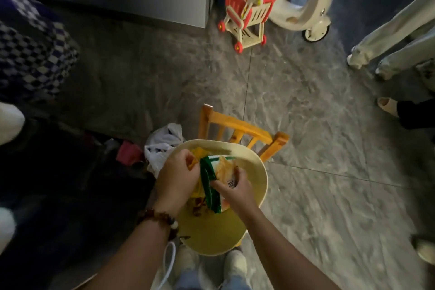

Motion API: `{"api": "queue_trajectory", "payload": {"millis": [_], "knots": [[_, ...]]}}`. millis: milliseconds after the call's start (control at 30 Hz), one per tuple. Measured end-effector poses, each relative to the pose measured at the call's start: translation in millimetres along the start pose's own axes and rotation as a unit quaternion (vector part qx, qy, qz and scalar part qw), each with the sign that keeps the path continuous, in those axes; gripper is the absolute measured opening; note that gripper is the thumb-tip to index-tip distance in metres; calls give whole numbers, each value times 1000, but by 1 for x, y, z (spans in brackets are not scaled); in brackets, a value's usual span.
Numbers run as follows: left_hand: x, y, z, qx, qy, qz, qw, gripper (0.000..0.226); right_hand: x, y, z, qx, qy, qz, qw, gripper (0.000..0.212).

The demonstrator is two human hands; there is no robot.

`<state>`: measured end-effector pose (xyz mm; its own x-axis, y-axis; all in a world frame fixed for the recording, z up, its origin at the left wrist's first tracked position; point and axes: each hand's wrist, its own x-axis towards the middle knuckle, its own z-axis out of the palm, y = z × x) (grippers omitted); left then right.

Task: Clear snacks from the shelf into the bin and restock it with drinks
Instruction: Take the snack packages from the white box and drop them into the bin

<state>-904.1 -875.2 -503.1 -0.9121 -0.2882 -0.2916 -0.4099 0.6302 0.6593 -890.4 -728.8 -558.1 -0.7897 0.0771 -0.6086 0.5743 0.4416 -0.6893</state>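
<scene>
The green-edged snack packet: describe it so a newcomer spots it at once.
Find the small orange wooden chair on the grey marble floor; a round pale yellow bin sits on it. Over the bin's mouth, the right hand pinches the snack packet, beside the left hand. Unlike the yellow wrappers beneath, it has a dark green border.

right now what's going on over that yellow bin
A person stands over the yellow bin, which seems to sit on a small wooden chair. Both hands are down in the bin: the right hand grips a green and white snack packet, and the left hand pinches a yellow packet. No shelf or drinks are in view.
</scene>
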Motion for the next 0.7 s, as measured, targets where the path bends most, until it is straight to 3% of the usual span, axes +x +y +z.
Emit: {"api": "queue_trajectory", "payload": {"millis": [133,300,400,500,700], "knots": [[12,-17,34,5,-46,-66,997,15,25,20,20,63,-45,128,989,91],[22,-23,55,-5,-70,-140,988,6,43,35,34,126,-1,130,983,88],[19,-19,52,-7,-75,-123,990,16,39,26,27,79,40,75,993,68],[13,-8,37,-8,-68,-86,994,31,25,4,11,36,62,-20,997,61],[-5,38,-23,76,-9,25,997,44,-15,-64,-30,-88,90,-193,973,47]]}}
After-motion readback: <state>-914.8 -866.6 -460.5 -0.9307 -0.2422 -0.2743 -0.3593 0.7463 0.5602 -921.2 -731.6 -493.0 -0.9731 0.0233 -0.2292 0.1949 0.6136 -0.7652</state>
